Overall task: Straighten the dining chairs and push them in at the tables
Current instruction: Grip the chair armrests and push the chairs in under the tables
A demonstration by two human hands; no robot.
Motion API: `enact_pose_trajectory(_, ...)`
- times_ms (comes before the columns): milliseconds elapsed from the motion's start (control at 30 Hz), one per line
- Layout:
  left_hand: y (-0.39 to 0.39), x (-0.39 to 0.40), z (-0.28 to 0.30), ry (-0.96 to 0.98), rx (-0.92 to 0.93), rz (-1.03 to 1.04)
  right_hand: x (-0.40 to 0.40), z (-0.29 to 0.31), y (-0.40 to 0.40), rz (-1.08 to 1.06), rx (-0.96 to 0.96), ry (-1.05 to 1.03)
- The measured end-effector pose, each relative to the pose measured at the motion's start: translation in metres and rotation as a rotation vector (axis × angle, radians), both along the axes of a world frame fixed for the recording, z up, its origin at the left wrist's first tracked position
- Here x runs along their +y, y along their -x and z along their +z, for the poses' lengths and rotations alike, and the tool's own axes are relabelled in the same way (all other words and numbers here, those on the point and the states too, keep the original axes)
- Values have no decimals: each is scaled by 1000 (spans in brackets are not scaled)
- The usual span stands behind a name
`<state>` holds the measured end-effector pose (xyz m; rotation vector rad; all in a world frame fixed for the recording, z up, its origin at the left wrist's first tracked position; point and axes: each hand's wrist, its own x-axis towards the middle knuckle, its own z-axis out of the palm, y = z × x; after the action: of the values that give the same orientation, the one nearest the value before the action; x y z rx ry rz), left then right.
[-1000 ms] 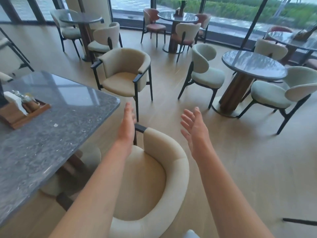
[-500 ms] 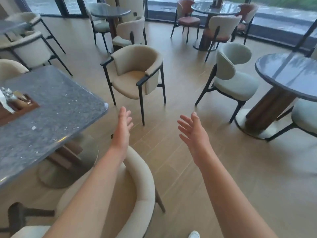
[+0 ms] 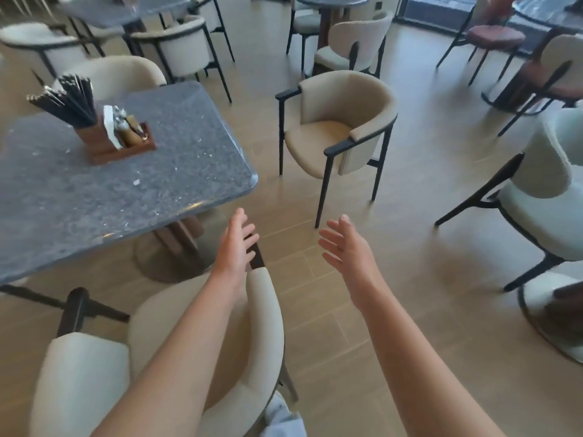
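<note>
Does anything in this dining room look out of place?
Yes. The beige armchair stands alone on open floor, angled, away from the grey table, not pushed in. The nearest chair also sits clear of the table's edge. Nothing looks spilled or broken.

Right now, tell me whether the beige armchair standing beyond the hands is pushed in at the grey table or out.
Out. The beige armchair stands on open floor, clear of the grey table corner, turned at an angle.

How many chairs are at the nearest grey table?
3: near chair below the left hand, far chair behind the grey table, stray chair off its right corner. More may be hidden at left.
</note>
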<state>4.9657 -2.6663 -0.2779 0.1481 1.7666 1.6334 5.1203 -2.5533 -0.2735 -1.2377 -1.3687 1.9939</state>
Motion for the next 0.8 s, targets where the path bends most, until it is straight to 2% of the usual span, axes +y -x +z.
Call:
enact_pose_trajectory(367, 77, 3, -60, 171, -82, 214, 21, -48, 129, 283, -150, -7)
enact_pose_trajectory(633, 138, 37, -133, 324, -202, 429, 67, -153, 250, 523, -322, 80)
enact_pose_trajectory(800, 167, 80, -186, 412, -298, 430, 93, -219, 298, 611, -404, 134)
